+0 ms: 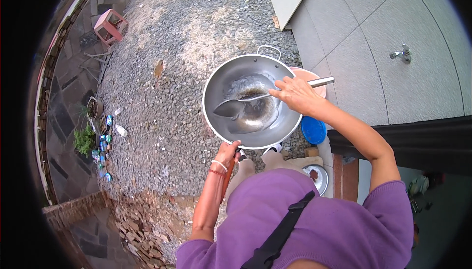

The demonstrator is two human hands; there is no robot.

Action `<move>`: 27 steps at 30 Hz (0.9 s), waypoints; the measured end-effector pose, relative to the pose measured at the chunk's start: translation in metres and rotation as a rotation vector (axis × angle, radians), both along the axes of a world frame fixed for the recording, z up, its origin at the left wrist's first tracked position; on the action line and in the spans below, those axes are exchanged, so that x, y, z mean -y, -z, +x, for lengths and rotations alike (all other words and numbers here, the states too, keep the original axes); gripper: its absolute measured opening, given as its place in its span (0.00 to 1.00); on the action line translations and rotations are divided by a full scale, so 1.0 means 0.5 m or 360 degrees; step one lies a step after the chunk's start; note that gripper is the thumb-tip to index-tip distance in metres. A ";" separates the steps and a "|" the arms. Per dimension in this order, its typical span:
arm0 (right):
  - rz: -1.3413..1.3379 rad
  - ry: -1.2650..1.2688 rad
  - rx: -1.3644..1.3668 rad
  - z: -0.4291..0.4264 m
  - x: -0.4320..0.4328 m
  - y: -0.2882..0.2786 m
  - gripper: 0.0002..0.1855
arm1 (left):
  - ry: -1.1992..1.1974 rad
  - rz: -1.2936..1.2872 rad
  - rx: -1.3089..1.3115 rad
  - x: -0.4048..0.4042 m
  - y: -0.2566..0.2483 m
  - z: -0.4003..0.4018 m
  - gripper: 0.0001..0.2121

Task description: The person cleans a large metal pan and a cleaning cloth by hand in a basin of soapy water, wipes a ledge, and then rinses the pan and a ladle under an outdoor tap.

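Observation:
A large metal wok (pixel 217 73) hangs over the gravel in front of my feet, with brown residue and some liquid in its bottom. Its wire loop handle (pixel 269 47) points away from me. My left hand (pixel 228 151) grips the long orange-brown handle (pixel 227 176) at the wok's near rim. Across the wok lies a metal cooking ladle (pixel 229 109), its bowl resting low inside, near the left of the residue. My right hand (pixel 297 93) holds the ladle's shaft over the right side, and the handle's end sticks out past the rim.
A pink basin (pixel 313 77) and a blue lid or tub (pixel 313 130) stand at the wok's right. A metal bowl (pixel 320 177) sits near my legs. The tiled wall (pixel 350 62) carries a tap (pixel 402 54). Leftward are a pink stool (pixel 110 26), cans (pixel 103 145) and potted plants (pixel 84 138).

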State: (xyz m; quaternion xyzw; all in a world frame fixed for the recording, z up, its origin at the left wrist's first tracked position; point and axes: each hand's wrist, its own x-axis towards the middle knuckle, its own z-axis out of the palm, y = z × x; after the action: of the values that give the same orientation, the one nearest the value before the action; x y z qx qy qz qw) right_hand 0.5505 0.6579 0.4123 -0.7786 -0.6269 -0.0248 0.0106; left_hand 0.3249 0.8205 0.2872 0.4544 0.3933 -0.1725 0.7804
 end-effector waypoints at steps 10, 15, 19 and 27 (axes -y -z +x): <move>0.0468 0.0851 -0.0511 -0.025 0.069 -0.004 0.18 | -0.0356 0.0451 0.0055 -0.105 -0.005 -0.062 0.08; 0.0860 0.1293 -0.1167 -0.010 0.092 0.067 0.18 | -0.0652 0.0467 0.0131 -0.139 -0.031 -0.117 0.08; 0.0759 0.1530 -0.1331 -0.011 0.115 0.101 0.19 | -0.0733 0.0511 0.0081 -0.171 -0.053 -0.175 0.08; 0.0539 0.1690 -0.1215 -0.030 0.183 0.192 0.18 | -0.1004 0.0243 -0.0132 -0.376 -0.060 -0.267 0.16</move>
State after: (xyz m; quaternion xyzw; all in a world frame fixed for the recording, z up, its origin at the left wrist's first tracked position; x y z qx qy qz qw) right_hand 0.5354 0.5663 0.3165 -0.9228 -0.0990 0.1523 0.3396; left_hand 0.1914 1.0085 0.3174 0.3598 0.5579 0.0895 0.7424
